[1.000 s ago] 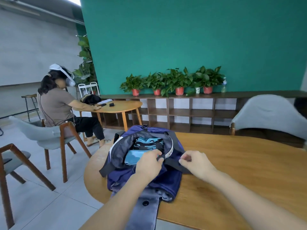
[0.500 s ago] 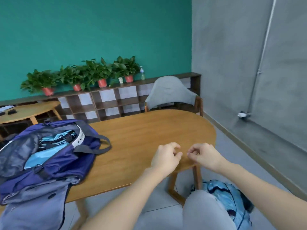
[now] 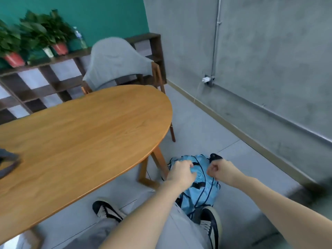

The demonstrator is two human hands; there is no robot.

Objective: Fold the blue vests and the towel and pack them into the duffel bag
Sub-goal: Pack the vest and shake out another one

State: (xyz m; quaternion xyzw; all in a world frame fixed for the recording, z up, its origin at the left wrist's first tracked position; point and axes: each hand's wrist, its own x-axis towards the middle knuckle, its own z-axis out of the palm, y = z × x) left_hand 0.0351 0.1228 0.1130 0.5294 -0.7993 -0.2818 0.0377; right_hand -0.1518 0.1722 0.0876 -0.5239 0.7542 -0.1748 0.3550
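Note:
A heap of light blue vests [image 3: 201, 187] with dark trim lies on the grey floor, right of the table leg and in front of my feet. My left hand [image 3: 181, 172] hangs over the heap's left part with its fingers curled. My right hand [image 3: 221, 170] is balled into a fist over the heap's right top, near a dark strap end. No fabric shows inside either hand. Only a dark strap and corner of the duffel bag [image 3: 8, 164] show at the left edge, on the wooden table [image 3: 80, 132]. No towel is in view.
A grey padded chair [image 3: 116, 58] stands behind the table's far end. The wooden table leg [image 3: 158, 159] is just left of the vests. My shoes [image 3: 210, 223] stand by the heap. A concrete wall with a plugged-in charger [image 3: 206, 79] runs along the right.
My view swung right and down, from the bag on the table to the floor. Both hands left the bag's strap and came down over the blue vests.

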